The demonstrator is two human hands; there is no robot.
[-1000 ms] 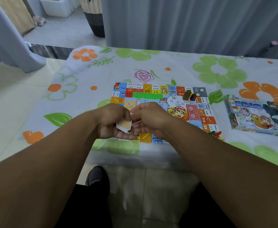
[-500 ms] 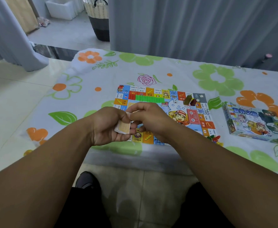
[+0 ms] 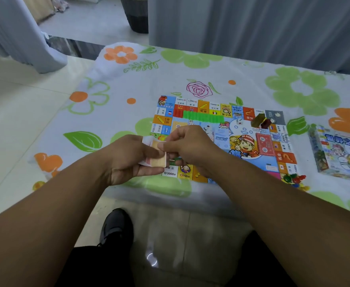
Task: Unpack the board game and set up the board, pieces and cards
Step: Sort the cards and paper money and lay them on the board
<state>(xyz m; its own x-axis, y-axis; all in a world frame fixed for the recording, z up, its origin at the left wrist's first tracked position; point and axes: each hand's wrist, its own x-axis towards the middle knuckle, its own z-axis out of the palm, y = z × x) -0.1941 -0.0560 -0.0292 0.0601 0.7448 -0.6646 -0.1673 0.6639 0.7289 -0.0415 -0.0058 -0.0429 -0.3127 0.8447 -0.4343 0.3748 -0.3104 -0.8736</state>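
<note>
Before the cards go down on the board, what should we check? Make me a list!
1. Board lies open and flat on the table: ok.
2. Left hand grips the card stack: ok.
3. Right hand pinches the stack's top edge: ok.
4. Only one card is pinched: cannot tell.
5. Red card space on the board is bare: ok.
</note>
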